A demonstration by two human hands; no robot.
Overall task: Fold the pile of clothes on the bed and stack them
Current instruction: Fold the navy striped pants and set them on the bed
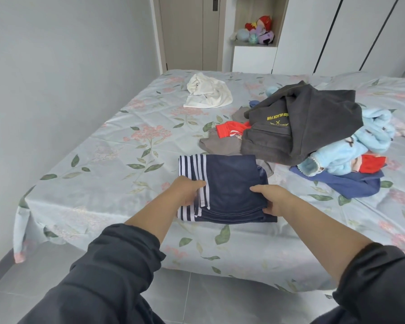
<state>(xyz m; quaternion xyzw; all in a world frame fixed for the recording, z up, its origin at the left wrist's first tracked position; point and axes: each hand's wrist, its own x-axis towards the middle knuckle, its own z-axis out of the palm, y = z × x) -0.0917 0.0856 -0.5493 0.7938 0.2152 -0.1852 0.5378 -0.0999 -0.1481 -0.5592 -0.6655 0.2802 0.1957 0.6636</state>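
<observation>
A folded navy garment with white stripes [229, 183] lies near the bed's front edge. My left hand [187, 189] grips its striped left side, thumb on top and fingers tucked underneath. My right hand [274, 198] grips its right front corner the same way. To the right sits the unfolded pile: a dark grey hoodie [309, 127] on top, light blue fleece [360, 146], red pieces [229, 128], a grey garment [222, 143] and a blue garment [355, 183]. A crumpled white garment [208, 92] lies apart at the far side.
The bed [108, 164] has a pale floral sheet hanging over its front edge. A grey wall runs along the left. Beyond the bed stand a door [187, 31], white wardrobes [337, 31] and a niche with plush toys [257, 31]. Grey tiled floor [197, 300] lies below.
</observation>
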